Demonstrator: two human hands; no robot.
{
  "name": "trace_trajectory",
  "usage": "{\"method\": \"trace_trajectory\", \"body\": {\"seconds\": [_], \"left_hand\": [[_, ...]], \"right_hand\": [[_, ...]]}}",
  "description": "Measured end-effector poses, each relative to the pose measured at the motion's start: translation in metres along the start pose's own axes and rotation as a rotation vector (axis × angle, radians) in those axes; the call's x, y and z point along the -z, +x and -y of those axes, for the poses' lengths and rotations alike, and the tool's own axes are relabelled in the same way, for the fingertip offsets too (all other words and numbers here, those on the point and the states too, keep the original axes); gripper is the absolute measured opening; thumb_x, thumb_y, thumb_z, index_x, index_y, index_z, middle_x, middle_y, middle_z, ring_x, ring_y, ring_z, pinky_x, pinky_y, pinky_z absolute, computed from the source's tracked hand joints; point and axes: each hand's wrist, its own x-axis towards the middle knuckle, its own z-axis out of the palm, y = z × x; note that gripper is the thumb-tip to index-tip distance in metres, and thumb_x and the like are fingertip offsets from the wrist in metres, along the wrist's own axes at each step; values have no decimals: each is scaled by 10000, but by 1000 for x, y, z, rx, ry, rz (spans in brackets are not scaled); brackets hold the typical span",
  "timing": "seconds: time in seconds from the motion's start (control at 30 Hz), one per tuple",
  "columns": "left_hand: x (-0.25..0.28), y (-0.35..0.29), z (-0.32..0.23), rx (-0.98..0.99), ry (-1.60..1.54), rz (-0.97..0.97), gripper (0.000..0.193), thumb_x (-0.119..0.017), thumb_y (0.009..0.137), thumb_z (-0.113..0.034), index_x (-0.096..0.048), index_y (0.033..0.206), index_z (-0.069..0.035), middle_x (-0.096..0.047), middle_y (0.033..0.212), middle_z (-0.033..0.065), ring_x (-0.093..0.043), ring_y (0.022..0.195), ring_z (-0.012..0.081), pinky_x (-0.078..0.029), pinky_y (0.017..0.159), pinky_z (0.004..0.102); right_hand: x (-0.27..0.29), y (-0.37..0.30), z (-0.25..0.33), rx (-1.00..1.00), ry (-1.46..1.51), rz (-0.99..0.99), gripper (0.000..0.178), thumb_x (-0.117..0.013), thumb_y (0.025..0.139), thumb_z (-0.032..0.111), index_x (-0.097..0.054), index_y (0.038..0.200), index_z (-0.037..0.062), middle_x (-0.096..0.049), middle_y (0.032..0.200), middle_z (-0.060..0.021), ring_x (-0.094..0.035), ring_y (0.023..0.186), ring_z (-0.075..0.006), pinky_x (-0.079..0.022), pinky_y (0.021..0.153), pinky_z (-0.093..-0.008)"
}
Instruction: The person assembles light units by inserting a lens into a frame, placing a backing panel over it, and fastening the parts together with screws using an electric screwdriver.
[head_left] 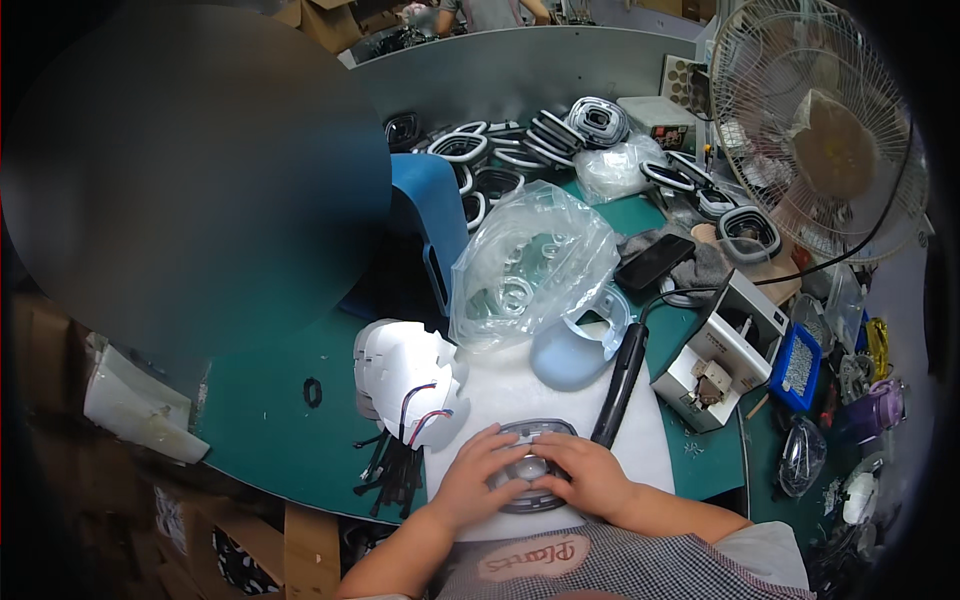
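Note:
On the white mat (650,450) near the table's front edge lies a grey oval frame (545,427) with a clear round dome in its middle. My left hand (483,478) covers its left side, fingers bent over the rim and dome. From the right, my right hand (585,472) rests on it with the fingertips at the dome. Both hands hold the frame, and part of it is hidden under them. Just right of it lies a long black corded tool (622,385). A light blue rounded shell (570,357) sits beyond my hands.
Stacked white shells (400,365) with wires stand left of the mat. A clear plastic bag (530,265) of rings lies beyond. Farther back are several grey-rimmed frames (550,135), a black phone (655,262) and a fan (820,130). A white box-shaped device (715,360) stands right.

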Motion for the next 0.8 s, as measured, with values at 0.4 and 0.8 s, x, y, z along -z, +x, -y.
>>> {"method": "trace_trajectory", "body": {"seconds": [0.4,0.8], "left_hand": [[-4,-3,-5,27,68,-27,496,-804,747,-229,-677,1221,-152,-583,1320,103,-446,1334,352,-373,1098,444],[-9,-4,-7,113,9,0,555,-821,727,-213,-645,1251,-162,-552,1368,103,-383,1377,364,-325,1133,445]], "right_hand": [[4,-11,-6,9,109,-13,431,-708,843,229,-611,1220,45,-629,1231,-182,-619,1115,-339,-497,960,-394],[-1,-7,-2,44,34,-49,362,-716,840,221,-644,1145,41,-672,1114,-149,-660,988,-331,-533,865,-394]]}}
